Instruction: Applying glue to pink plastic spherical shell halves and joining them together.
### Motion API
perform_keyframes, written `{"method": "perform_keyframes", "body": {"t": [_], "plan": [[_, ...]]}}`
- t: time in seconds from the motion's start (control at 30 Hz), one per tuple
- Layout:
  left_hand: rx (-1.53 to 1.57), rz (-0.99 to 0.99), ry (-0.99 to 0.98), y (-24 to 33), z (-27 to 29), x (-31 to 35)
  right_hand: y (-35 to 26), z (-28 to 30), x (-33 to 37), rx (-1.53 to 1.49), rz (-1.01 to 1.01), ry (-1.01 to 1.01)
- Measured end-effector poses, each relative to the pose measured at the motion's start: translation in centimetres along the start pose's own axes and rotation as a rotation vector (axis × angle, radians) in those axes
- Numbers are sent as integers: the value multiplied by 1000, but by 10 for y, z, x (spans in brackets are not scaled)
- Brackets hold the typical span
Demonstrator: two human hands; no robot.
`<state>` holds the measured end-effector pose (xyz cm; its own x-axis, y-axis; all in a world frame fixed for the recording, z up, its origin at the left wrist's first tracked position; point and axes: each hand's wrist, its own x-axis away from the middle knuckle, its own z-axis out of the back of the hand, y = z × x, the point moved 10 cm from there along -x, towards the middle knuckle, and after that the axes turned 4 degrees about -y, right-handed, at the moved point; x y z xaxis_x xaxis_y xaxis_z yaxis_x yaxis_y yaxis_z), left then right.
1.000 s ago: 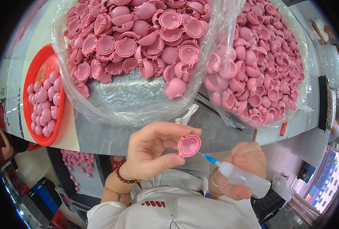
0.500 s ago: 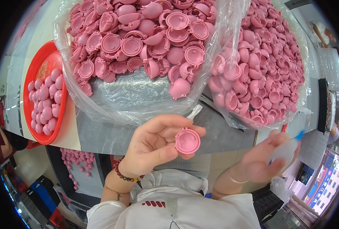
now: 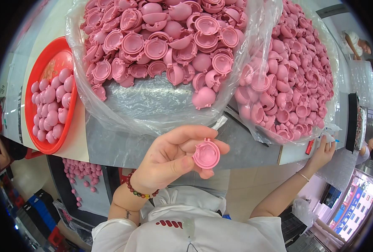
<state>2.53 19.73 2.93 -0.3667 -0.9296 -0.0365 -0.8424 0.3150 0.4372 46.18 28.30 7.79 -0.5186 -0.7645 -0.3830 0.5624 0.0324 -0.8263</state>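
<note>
Above my lap, my left hand point(image 3: 174, 151) holds a small pink half-shell point(image 3: 206, 154) between thumb and fingers. Its round hollow faces up, with a small lug on its rim. At the right end of the table, my right hand point(image 3: 321, 155) reaches out with its fingers at a small translucent squeeze bottle point(image 3: 329, 132) with a blue tip. The bottle is partly hidden by plastic and the fingers. In front of me lies an open clear plastic bag point(image 3: 123, 119) heaped with pink half-shells point(image 3: 156, 48).
A second clear bag of pink half-shells point(image 3: 293, 92) stands to the right. At left, a red oval basin point(image 3: 54, 147) holds closed pink balls point(image 3: 50, 107). More balls lie in a dark-edged bin point(image 3: 104, 197) below the table. A red object point(image 3: 309, 147) lies near my right hand.
My right hand has carried the squeeze bottle from beside my body out to the right end of the table. My left hand keeps the half-shell in nearly the same place.
</note>
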Motion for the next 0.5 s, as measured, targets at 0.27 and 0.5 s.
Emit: {"method": "perform_keyframes", "body": {"t": [0.27,0.5], "plan": [[-140,-114,145,7,6,-3,-78,10,37,391,315,368],[-424,-184,359,16,12,1,-188,-98,117,85,753,-354]]}}
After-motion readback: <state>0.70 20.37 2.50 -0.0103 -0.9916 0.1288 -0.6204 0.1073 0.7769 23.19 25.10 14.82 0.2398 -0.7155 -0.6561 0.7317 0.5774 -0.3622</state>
